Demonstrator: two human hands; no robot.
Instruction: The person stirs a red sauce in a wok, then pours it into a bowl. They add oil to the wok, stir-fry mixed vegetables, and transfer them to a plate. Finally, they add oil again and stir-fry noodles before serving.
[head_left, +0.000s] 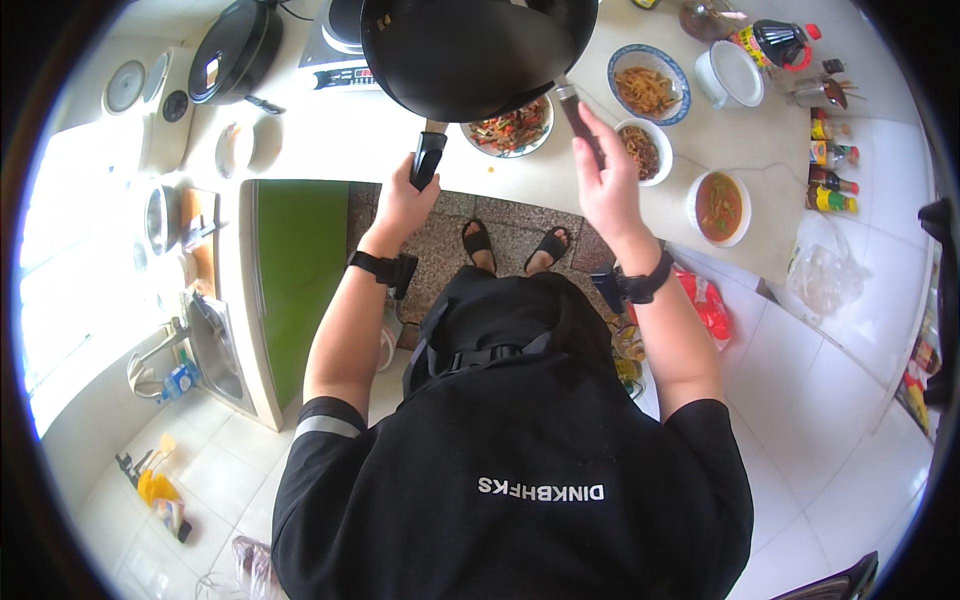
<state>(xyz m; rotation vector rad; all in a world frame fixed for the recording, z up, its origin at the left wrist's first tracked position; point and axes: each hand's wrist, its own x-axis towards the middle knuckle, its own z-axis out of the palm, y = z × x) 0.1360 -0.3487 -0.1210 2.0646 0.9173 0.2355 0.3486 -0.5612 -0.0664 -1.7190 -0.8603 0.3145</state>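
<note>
My left hand is closed on the black handle of a dark wok, which is raised and tilted at the top of the view. In my right hand is the brown handle of a metal-necked cooking utensil; its far end reaches over the wok's rim and is hidden or blurred. Partly beneath the wok's near edge stands a plate of chopped stir-fried food. Just right of my right hand is a white bowl of browned food, with a blue-rimmed bowl of noodle-like food behind it.
An induction cooker and a black pan stand at the back left. Farther right are a bowl of soup, a lidded white container and several sauce bottles. A sink lies at the left. A cord crosses the counter.
</note>
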